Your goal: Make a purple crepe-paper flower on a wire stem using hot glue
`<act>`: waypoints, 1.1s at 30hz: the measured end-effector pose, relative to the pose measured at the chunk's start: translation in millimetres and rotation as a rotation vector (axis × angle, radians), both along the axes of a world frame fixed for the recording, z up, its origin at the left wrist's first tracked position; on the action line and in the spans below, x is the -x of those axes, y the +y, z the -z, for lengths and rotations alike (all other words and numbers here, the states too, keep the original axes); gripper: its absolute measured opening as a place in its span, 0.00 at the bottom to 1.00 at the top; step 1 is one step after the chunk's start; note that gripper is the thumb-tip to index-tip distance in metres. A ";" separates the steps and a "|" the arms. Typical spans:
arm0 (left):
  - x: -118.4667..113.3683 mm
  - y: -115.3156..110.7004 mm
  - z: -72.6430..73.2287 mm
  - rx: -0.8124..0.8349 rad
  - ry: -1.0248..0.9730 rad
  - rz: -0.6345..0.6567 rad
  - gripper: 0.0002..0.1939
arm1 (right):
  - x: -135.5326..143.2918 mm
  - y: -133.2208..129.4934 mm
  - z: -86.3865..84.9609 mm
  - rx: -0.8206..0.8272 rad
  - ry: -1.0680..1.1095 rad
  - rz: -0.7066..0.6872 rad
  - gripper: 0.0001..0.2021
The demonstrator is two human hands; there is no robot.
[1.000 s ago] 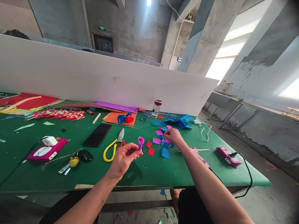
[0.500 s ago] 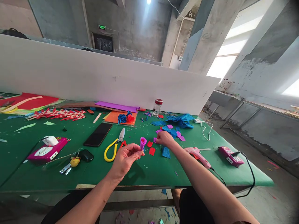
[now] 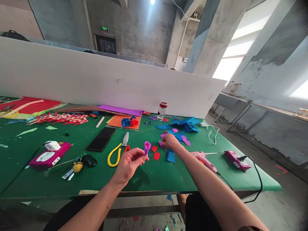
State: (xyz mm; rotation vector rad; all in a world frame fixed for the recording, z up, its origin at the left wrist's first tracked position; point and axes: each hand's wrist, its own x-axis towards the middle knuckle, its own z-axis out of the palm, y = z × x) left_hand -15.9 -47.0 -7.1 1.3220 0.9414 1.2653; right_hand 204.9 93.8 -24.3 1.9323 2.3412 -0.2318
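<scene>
My left hand (image 3: 132, 162) pinches a small rolled purple paper flower (image 3: 147, 147) with red inside, held upright above the green table (image 3: 154, 183). To its right, my right hand (image 3: 169, 141) reaches down among purple and blue paper pieces, its fingertips at a purple piece (image 3: 162, 144); whether it grips the piece is hard to tell. Two red paper pieces (image 3: 156, 156) lie between the hands, and a blue piece (image 3: 171, 157) lies just below my right hand. Yellow-and-red handled scissors (image 3: 117, 154) rest left of the flower.
A phone (image 3: 101, 139), keys (image 3: 77, 166) and a power strip (image 3: 45, 157) are on the left. A glass jar (image 3: 162, 111) stands near the white partition (image 3: 108, 77). A pink glue gun (image 3: 204, 161) lies under my right forearm, with another power strip (image 3: 237, 161) farther right.
The purple piece at my right fingertips has shifted and tilted slightly. My left hand holds the flower in nearly the same place.
</scene>
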 end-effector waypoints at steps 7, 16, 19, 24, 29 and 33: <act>1.0 -1.0 -0.1 0.009 0.008 0.014 0.08 | -8.2 2.3 1.3 0.014 0.065 -0.016 0.11; 0.2 -1.7 -1.7 0.011 0.010 0.016 0.08 | -14.0 2.0 -1.3 -0.019 0.117 -0.026 0.11; 0.5 -1.5 -0.4 0.008 0.010 0.021 0.07 | -15.8 2.3 -3.9 -0.013 0.136 -0.040 0.11; 1.1 -0.3 1.9 0.006 -0.004 0.027 0.07 | -21.0 3.5 -13.6 -0.095 0.134 -0.044 0.12; 1.5 -0.6 2.1 -0.003 -0.014 0.025 0.07 | -30.7 5.3 -20.5 -0.208 0.159 -0.067 0.06; 1.3 -1.0 1.9 -0.005 -0.015 0.033 0.07 | -40.8 6.3 -26.2 -0.332 0.194 -0.067 0.07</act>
